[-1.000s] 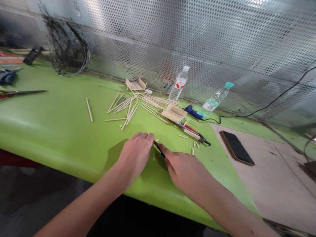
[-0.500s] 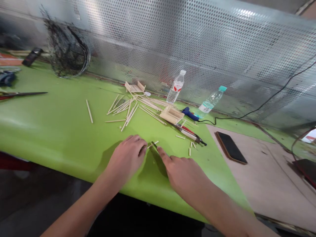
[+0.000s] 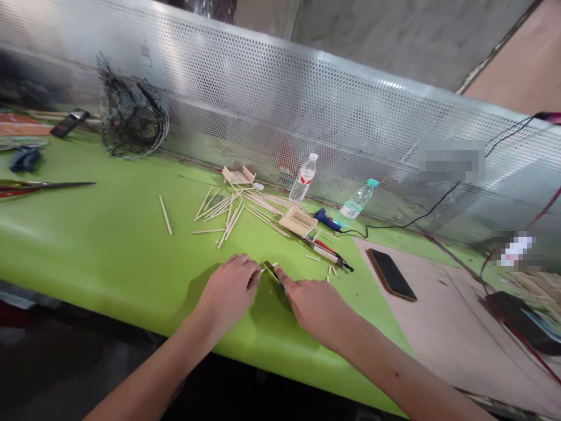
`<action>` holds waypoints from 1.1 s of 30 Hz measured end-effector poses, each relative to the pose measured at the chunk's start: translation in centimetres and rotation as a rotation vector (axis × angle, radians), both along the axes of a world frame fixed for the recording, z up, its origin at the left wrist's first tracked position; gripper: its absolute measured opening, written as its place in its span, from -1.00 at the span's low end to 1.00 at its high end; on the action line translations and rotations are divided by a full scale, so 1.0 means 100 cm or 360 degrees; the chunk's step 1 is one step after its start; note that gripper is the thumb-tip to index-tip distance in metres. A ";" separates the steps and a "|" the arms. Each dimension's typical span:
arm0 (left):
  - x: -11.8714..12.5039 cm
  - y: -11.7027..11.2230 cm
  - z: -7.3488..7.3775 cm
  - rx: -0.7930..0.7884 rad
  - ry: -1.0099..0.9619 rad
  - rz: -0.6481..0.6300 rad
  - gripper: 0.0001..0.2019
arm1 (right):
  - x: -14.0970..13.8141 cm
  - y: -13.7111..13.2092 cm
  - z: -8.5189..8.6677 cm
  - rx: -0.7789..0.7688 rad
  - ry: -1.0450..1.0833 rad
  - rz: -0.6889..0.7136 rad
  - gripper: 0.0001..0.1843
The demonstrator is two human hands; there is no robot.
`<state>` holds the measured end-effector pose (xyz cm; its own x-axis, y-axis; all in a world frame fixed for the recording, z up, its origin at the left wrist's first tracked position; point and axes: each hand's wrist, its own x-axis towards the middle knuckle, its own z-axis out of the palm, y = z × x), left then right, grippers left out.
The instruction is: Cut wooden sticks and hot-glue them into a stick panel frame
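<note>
My left hand (image 3: 232, 286) is closed on a thin wooden stick (image 3: 268, 267), whose end sticks out past the fingertips. In my right hand (image 3: 313, 304) is a knife (image 3: 270, 269) with a dark blade, the index finger stretched along its back. The blade lies across the stick, just above the green table (image 3: 131, 263). A bit of blue handle shows under the right fingers; the rest is hidden by the hand. Short cut stick pieces (image 3: 312, 258) lie to the right, and a loose pile of long sticks (image 3: 232, 216) lies beyond my hands.
Behind the pile sits a small stick frame (image 3: 239, 175), with another stick frame (image 3: 298, 221) nearer. Pliers (image 3: 324, 251), a blue glue gun (image 3: 326, 219), two bottles (image 3: 303, 180) (image 3: 356, 202) and a phone (image 3: 391, 273) lie rightward. Scissors (image 3: 48, 185) and a wire basket (image 3: 131, 117) are left.
The camera view has tilted up and turned slightly right, so the table items appear shifted. The knife blade stays at the stick, its angle slightly changed; both hands keep their hold.
</note>
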<state>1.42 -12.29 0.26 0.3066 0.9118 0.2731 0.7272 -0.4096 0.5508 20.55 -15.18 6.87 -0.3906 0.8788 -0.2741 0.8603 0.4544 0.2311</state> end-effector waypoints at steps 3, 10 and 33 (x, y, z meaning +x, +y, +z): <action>-0.003 0.007 0.007 -0.0113 0.0077 -0.0054 -0.75 | -0.006 -0.001 -0.002 0.0002 -0.0123 0.0022 -0.11; 0.004 0.030 0.020 -0.0247 0.0475 -0.0252 -0.70 | -0.001 -0.002 -0.009 0.0050 0.0015 0.0025 -0.14; 0.001 0.122 0.051 -0.0292 0.0572 -0.0728 -0.65 | 0.032 0.073 -0.026 0.0202 0.0450 -0.0084 -0.14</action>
